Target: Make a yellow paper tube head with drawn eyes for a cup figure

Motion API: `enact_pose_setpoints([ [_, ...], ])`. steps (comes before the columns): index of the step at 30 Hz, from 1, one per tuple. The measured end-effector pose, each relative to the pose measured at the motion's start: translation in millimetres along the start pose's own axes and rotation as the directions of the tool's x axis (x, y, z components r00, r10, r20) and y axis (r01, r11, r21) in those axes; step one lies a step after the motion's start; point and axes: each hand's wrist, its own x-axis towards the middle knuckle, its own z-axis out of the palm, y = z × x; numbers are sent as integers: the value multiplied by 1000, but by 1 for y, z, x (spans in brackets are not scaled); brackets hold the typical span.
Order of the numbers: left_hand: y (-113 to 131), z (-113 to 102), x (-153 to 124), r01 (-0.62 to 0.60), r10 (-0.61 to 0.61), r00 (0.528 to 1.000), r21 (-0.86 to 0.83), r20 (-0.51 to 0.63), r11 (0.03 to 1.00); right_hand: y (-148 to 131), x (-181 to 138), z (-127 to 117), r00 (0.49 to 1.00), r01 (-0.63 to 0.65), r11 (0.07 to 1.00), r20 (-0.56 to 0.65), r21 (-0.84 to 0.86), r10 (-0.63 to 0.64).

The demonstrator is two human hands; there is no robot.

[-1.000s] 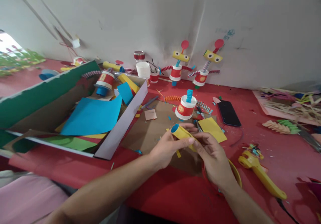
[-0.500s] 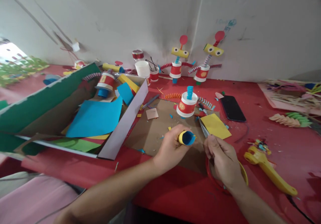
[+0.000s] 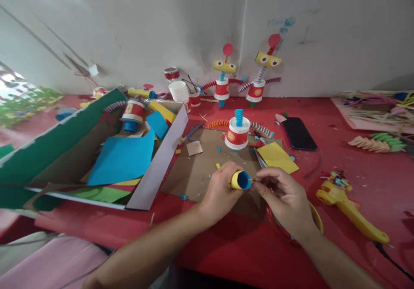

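My left hand [image 3: 221, 192] is wrapped round a short paper tube [image 3: 237, 180], yellow outside and blue inside, its round mouth turned to the right. At the tube's right rim a thin yellow sliver sticks out. The thumb and fingers of my right hand [image 3: 286, 198] are pinched close beside that sliver; what lies between them is too small to make out. Under this hand lie scissors [image 3: 260, 160], with the blades pointing away and red and yellow handles partly covered. Beyond both hands stands an upturned red and white paper cup [image 3: 237, 139] with a folded blue paper spring [image 3: 239, 117] on top.
A brown cardboard sheet [image 3: 190, 172] lies under the work. Yellow paper [image 3: 277, 157], a phone [image 3: 299, 133] and a yellow glue gun [image 3: 352, 215] are to the right. An open box [image 3: 158, 164] with coloured paper stands left. Two paper-cup figures [image 3: 221, 89] stand by the wall.
My right hand has come away from the scissors blades and moved up and left to the tube's rim. The tube in my left hand has turned slightly.
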Motion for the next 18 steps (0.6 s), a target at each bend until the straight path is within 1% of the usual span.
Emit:
enact_pose_setpoints([
  [6, -1, -1, -1, -69, 71, 996, 53, -47, 996, 0, -2, 1, 999, -13, 1000, 37, 15, 12],
  [13, -3, -2, -2, -88, 101, 993, 183, -64, 979, -2, -5, 2, 997, -30, 999, 75, -44, 33],
  [18, -3, -2, -3, -110, 125, 991, 235, -50, 966, -4, -6, 1, 998, 28, 995, 55, -92, -23],
])
